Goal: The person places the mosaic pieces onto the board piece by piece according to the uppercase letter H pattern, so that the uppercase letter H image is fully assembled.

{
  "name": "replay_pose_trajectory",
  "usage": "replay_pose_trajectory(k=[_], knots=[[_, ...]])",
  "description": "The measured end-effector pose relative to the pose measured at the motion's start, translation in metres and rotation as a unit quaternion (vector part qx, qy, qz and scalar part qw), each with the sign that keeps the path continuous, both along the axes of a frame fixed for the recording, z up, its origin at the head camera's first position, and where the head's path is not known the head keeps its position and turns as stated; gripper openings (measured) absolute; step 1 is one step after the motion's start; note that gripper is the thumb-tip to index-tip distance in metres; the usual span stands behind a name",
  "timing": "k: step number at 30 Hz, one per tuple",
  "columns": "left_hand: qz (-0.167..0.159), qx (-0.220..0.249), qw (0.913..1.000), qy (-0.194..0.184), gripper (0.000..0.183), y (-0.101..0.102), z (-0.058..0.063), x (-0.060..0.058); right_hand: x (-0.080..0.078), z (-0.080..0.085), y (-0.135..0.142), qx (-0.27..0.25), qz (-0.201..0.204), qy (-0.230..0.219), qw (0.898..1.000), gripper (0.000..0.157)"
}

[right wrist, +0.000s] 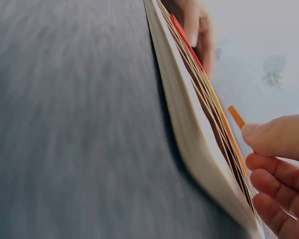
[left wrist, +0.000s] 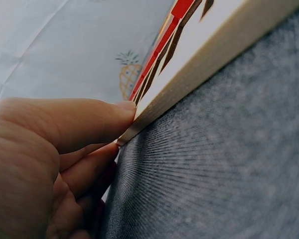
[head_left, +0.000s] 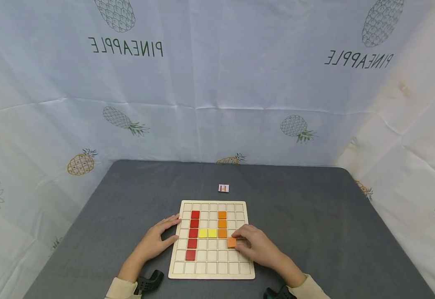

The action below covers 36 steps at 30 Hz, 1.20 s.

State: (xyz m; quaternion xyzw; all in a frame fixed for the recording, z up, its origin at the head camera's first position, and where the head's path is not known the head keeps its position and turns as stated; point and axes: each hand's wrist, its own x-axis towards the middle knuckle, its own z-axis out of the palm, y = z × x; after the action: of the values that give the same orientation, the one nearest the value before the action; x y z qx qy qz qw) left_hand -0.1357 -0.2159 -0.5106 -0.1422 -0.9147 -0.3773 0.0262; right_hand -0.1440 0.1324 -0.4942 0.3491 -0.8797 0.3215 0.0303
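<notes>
A wooden grid board [head_left: 206, 268] lies flat before me. Several red tiles [head_left: 192, 243] form a column on its left side, and two yellow tiles [head_left: 207, 233] run from its middle toward three orange tiles [head_left: 222, 224] stacked in a column. Between thumb and fingers, my right hand [head_left: 256, 246] pinches another orange tile [head_left: 232, 242]. That tile is tilted above the board in the right wrist view, just below and right of the orange column. With fingers extended, my left hand [head_left: 157, 237] touches the board's left edge; its thumb [left wrist: 107, 119] meets the rim.
A small card [head_left: 223, 188] with a coloured grid pattern lies behind the board. Dark grey cloth covers the table [head_left: 299, 203]. Beyond the table's far edge hangs a pale curtain [head_left: 236, 83] with pineapple prints. Black straps [head_left: 150, 282] circle both wrists.
</notes>
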Motion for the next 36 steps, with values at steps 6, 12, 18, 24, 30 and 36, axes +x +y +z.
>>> replay_pose_trajectory(k=[6, 12, 18, 24, 30, 36], knots=[[0.001, -0.004, 1.0000, 0.002, 0.051, 0.001, 0.000, 0.000, 0.000, 0.001, -0.016, 0.036, 0.002, -0.003, 0.999, 0.018], [0.001, -0.002, 1.0000, 0.003, 0.051, 0.000, 0.000, 0.000, 0.000, 0.002, -0.022, 0.047, 0.000, 0.001, 0.999, 0.018], [0.001, -0.002, 1.0000, 0.001, 0.051, 0.000, 0.001, 0.000, 0.000, 0.001, -0.025, 0.058, -0.003, 0.002, 0.998, 0.019], [0.002, -0.001, 1.0000, 0.003, 0.052, -0.001, 0.001, 0.000, 0.001, 0.001, -0.027, 0.056, -0.003, -0.001, 0.998, 0.022], [-0.001, -0.004, 1.0000, 0.002, 0.051, -0.001, 0.000, -0.001, 0.001, 0.005, -0.017, 0.041, -0.011, 0.006, 0.999, 0.026], [-0.002, -0.004, 1.0000, -0.001, 0.052, -0.001, 0.000, -0.001, 0.004, 0.006, 0.006, 0.031, -0.030, 0.007, 0.999, 0.029]])
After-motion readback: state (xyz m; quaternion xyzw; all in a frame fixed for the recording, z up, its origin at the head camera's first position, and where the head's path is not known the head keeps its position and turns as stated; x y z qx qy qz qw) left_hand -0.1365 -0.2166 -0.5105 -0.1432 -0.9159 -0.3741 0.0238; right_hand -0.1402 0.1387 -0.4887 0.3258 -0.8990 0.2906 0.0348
